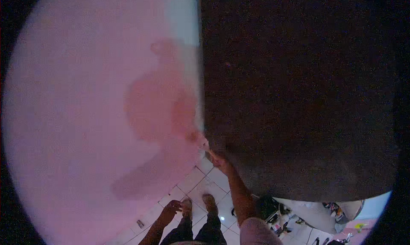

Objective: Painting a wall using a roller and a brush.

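Note:
My right hand (pixel 218 160) reaches forward to the line where a pink wall (pixel 85 108) meets a large dark brown panel (pixel 299 95). Its fingers are closed round a small, pale-tipped thing (pixel 205 143), too blurred for me to tell its kind, whose tip is at the wall's edge. A whitish strip (pixel 183 18) runs down the wall along the panel. Low over the floor hangs my left hand (pixel 172 206), fingers loosely bent and apart, with nothing visible in them. Shadows of my head and arm fall on the wall.
White floor tiles (pixel 205 183) lie under my two feet. A small object (pixel 140 223) rests on the floor near the wall's foot. Behind my right arm, beyond the panel's lower edge, are a dark bag-like shape (pixel 267 205) and several cluttered items (pixel 279 223).

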